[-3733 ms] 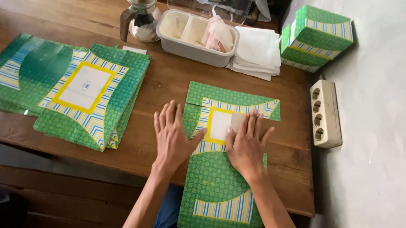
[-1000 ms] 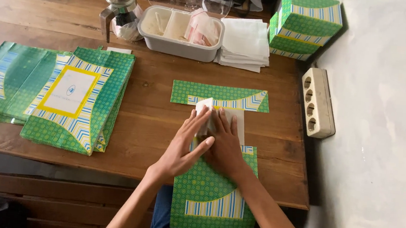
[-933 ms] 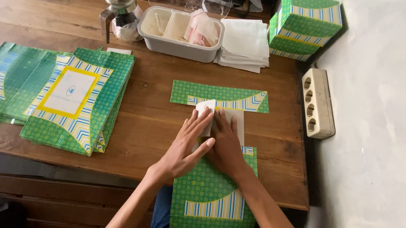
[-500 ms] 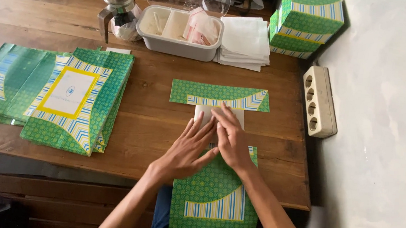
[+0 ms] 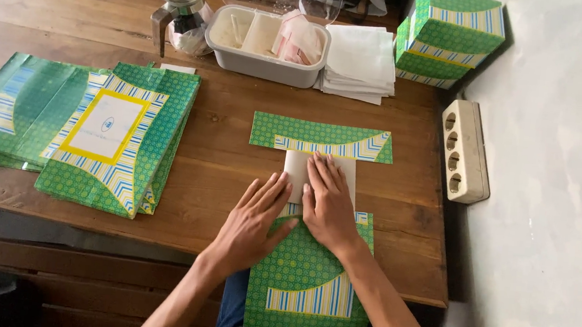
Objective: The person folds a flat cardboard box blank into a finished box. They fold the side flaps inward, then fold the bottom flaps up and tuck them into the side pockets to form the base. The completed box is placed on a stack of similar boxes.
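1. Pressing down with both palms, the person flattens a green patterned cardboard sheet [image 5: 310, 270] that lies on the near edge of the wooden desk [image 5: 221, 157] and hangs partly over it toward the lap.
2. The left hand [image 5: 258, 217] is open and flat, fingers spread; its fingertips touch the left edge of the sheet's pale inner panel [image 5: 297, 167].
3. The right hand [image 5: 327, 202] is also open and flat, resting on that pale panel, gripping nothing.
4. The sheet looks thin, light and fairly stiff; I judge it will crease sharply and could slide on the smooth wood, so it is better held by flat pressure near the fold, or taken at the side edges.
5. Its far flap [image 5: 321, 137] lies flat across the desk.
6. A stack of similar green sheets [image 5: 97, 132] waits well apart to the left; a white tray [image 5: 264, 66], folded white paper [image 5: 359, 61], finished green boxes [image 5: 449, 37] and a socket strip [image 5: 464, 150] stand farther away.
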